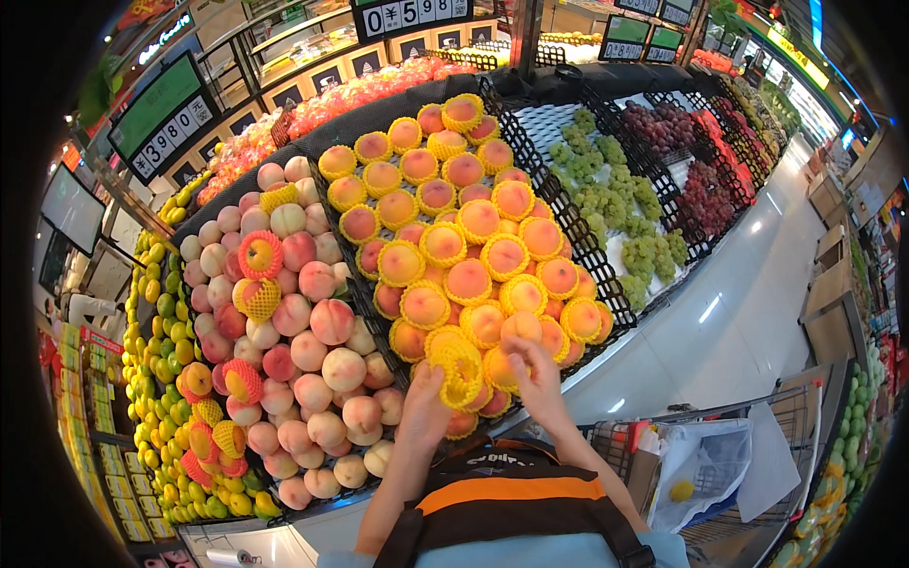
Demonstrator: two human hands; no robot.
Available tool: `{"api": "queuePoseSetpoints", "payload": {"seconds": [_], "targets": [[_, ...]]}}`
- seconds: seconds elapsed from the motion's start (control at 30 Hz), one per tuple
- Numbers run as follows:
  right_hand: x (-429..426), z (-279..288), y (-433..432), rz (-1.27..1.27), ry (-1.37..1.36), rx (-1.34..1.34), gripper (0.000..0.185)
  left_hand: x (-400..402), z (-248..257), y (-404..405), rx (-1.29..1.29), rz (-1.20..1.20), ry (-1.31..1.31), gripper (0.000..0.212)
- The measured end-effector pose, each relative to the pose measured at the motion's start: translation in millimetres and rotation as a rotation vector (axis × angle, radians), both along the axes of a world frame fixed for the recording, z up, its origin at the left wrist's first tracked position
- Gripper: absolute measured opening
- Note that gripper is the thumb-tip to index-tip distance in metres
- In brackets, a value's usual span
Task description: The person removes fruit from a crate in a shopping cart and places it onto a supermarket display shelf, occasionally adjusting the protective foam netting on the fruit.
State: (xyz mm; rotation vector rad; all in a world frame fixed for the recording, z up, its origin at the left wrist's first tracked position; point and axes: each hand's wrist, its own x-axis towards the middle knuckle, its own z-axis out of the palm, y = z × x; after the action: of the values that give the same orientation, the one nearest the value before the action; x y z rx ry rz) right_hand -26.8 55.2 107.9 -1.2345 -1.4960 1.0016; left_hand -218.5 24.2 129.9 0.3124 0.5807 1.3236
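My left hand [425, 406] holds a yellow foam fruit net [460, 370] by its left side, over the near edge of the peach display. In my right hand [534, 369], between thumb and fingers, is a bare orange-pink peach [521, 328], just right of the net. Beneath and beyond both hands lie rows of peaches in yellow foam nets [469, 281], stacked in a black crate. To their left is a heap of pale pink peaches without nets [346, 369], with a few pieces of fruit in red or yellow nets [260, 254] on top.
Black plastic mesh dividers [568, 206] separate the fruit. Green grapes [616, 192] and red grapes [657, 128] lie to the right, green-yellow citrus fruit [167, 341] at the far left. A shopping cart [774, 454] with a plastic bag stands at the lower right. Price signs [162, 117] stand behind.
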Motion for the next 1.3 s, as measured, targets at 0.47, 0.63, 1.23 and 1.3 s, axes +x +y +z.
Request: {"api": "queuePoseSetpoints", "payload": {"seconds": [0.47,0.63,1.23,1.3], "targets": [[-24,17,-11,0.164,0.853,-0.538,0.032,4,12,-9,-0.094,-0.093,-0.225,0.037],[-33,54,-15,0.129,1.299,-0.656,0.037,-2,-2,-3,-0.059,-0.119,-0.302,0.031],[-11,17,-27,0.846,0.665,-0.5,0.085,-10,10,-14,0.067,0.148,0.801,0.018],[-13,15,-28,0.82,0.6,-0.467,0.084,-20,4,-18,0.386,0.153,1.39,0.019]]}}
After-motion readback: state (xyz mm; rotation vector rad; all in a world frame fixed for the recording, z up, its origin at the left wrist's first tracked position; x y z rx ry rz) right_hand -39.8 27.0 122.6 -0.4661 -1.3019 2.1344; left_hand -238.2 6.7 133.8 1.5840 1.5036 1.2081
